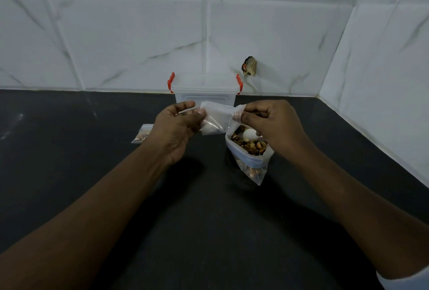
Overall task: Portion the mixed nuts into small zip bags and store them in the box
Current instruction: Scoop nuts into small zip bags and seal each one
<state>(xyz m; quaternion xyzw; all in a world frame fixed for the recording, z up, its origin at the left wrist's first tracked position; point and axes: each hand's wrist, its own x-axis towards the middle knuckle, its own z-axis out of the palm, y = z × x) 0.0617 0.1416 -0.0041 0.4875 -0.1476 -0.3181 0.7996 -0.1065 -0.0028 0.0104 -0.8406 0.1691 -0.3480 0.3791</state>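
Zip bag (216,119), small, clear and apparently empty, is held in the air above the tabletop (92,150), just in front of the box (205,94). Its long axis runs left to right between the two hands, roughly level; which end carries the zip cannot be told. Left hand (176,129): grip holds the bag's left edge, thumb on the near face, fingers behind. Right hand (271,125): grip pinches the bag's upper right corner, other fingers curled. Directly below the right hand stands the large bag of mixed nuts (251,150), mouth open and facing up, a white rounded item (248,134) lying on the nuts. Filled small bag (142,133) lies on the tabletop, partly hidden by the left hand. Box is translucent, lid on, red latches at both ends, set against the tiled wall (116,34).
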